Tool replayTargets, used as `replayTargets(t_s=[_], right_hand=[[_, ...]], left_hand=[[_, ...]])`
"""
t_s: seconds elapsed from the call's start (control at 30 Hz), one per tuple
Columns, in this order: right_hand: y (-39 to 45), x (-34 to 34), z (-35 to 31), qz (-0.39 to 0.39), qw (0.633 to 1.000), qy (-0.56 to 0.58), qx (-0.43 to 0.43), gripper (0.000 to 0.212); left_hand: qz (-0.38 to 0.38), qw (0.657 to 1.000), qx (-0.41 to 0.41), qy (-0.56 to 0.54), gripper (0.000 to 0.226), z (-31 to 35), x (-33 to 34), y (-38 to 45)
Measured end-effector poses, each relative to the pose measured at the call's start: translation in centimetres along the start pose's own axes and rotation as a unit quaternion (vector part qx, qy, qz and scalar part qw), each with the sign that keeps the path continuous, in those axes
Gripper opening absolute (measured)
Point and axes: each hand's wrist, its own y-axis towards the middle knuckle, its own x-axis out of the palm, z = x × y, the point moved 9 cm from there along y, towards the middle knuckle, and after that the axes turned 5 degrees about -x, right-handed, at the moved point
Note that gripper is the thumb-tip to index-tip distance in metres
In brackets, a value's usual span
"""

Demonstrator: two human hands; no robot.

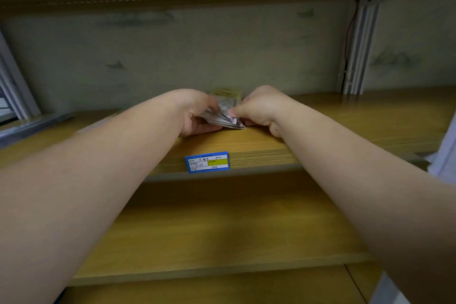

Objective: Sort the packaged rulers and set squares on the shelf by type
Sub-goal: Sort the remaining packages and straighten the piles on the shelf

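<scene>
Both our hands meet on one small stack of packets at the middle of the shelf.

The light-brown wooden shelf (345, 116) carries a blue and yellow price label (207, 162) on its front edge, and a loose pile of clear-wrapped flat packages (29, 126) lies well apart at its far left. Our left hand (197, 112) cups the small stack of clear-packaged rulers or set squares (225, 118) from below and the left, fingers curled round it; our right hand (256, 108) pinches its top packet from the right. The stack sits directly between the hands, equally near each, its long axis running away from us towards a yellowish packet (225, 92) behind it. We judge the top packet will be lifted off rightwards.
</scene>
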Motion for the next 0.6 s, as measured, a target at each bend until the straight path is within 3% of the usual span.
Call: replayTargets(t_s=[0.3,0.37,0.43,0.6], right_hand=[[-0.8,-0.2,-0.4,0.010,0.999,0.051,0.002,0.036],[-1.1,-0.4,-0.6,0.016,0.997,0.082,0.000,0.036],[-1.2,-0.3,-1.1,0.023,0.992,0.120,-0.020,0.050],[-1.6,-1.5,-3.4,0.060,0.988,0.079,-0.119,0.037]], left_hand=[[0.049,0.998,0.046,-0.020,0.006,0.5,-0.9,-1.4],[0.080,0.993,0.083,-0.029,0.026,1.0,-1.7,-1.5],[0.104,0.986,0.129,-0.017,0.041,1.7,-2.3,-1.8],[0.099,0.968,0.224,0.062,0.028,2.9,-1.9,-2.9]])
